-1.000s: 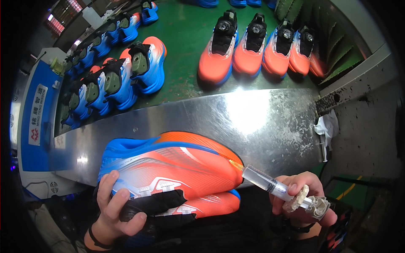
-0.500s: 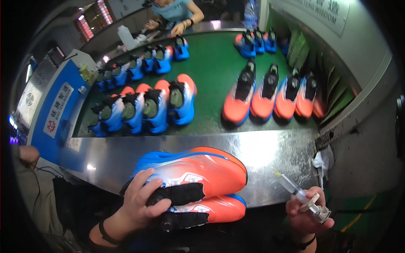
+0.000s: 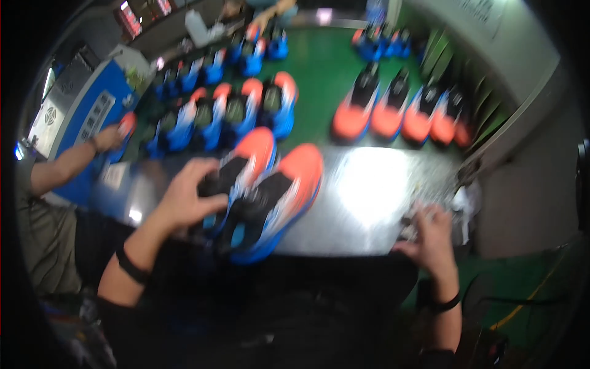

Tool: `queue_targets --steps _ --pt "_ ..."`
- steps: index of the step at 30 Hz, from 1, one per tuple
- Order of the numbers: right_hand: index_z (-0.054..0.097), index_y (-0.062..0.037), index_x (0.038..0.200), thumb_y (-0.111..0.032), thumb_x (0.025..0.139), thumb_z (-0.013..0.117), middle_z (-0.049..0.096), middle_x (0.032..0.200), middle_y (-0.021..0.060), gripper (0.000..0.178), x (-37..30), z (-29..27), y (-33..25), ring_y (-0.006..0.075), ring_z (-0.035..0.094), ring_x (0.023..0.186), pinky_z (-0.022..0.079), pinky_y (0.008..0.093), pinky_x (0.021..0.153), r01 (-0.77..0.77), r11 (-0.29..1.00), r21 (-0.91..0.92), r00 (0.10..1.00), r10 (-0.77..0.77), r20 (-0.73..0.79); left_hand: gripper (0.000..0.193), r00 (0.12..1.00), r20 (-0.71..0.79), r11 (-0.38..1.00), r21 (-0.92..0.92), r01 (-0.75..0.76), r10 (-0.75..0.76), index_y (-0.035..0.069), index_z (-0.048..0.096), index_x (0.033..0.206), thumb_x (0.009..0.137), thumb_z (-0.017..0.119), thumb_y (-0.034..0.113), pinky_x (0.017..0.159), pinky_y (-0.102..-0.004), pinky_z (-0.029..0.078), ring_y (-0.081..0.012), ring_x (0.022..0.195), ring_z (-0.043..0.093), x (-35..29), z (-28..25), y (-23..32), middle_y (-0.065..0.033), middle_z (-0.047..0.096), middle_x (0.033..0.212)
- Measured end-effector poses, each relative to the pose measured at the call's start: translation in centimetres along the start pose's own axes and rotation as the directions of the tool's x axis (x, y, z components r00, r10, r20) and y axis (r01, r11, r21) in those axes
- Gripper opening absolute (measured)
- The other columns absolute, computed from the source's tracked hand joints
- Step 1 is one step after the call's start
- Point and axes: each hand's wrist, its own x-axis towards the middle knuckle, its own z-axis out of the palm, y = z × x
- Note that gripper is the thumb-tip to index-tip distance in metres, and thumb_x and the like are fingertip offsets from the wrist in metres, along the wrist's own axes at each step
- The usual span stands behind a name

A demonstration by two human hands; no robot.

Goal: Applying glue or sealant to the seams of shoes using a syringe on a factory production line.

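The left hand (image 3: 184,197) grips a pair of orange-and-blue shoes (image 3: 267,197) overhanging the steel table's (image 3: 369,190) near edge, so they could tip off, while the right hand (image 3: 430,237), well apart, rests on something blurred.

The left forearm enters from seven o'clock, bare, with a dark band around the wrist, and runs toward one o'clock. The left hand (image 3: 187,200) is spread, its fingers curled over and gripping. The right forearm rises from five o'clock, a dark band at its wrist. The right hand (image 3: 430,237) lies palm down, fingers bent; blur hides its grip.
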Motion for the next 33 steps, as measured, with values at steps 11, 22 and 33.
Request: queue_targets --steps 11,22,33 --pt "0.058 -0.0073 0.122 -0.018 0.060 0.083 0.050 0.115 0.0124 0.068 -2.2 -1.8 -3.5 0.0306 0.043 0.106 0.035 0.0390 0.093 0.023 0.999 0.040 0.972 -0.013 -0.233 0.064 0.862 0.284 0.559 -0.667 0.492 -0.420 0.006 0.042 0.137 0.078 0.067 0.010 0.094 -0.0277 0.041 -0.0141 0.108 0.054 -4.1 1.9 -4.0 -0.0063 0.056 0.119" --pt "0.056 0.0003 0.116 -0.017 0.068 0.077 0.053 0.097 0.0115 0.055 -0.1 -2.4 -13.9 0.0270 0.052 0.080 0.044 0.0340 0.072 0.465 0.763 0.449 0.879 -0.458 -0.132 0.073 0.850 0.452 0.105 -0.864 0.493 -0.270 0.004 0.029 0.139 0.073 0.058 0.002 0.102 -0.0354 0.039 -0.0235 0.116 0.051 -7.2 5.2 1.8 -0.0131 0.049 0.129" --pt "0.061 -0.0105 0.112 -0.052 0.068 0.072 0.062 0.074 0.0114 0.062 6.0 -3.0 -20.2 0.0288 0.063 0.073 0.046 0.0356 0.068 0.496 0.858 0.134 0.682 -0.480 0.552 0.087 0.896 0.405 -0.065 -0.914 0.400 -0.179 0.006 0.022 0.146 0.071 0.064 -0.004 0.110 -0.0434 0.027 -0.0273 0.133 0.033 -11.6 7.8 4.3 -0.0044 0.026 0.139"
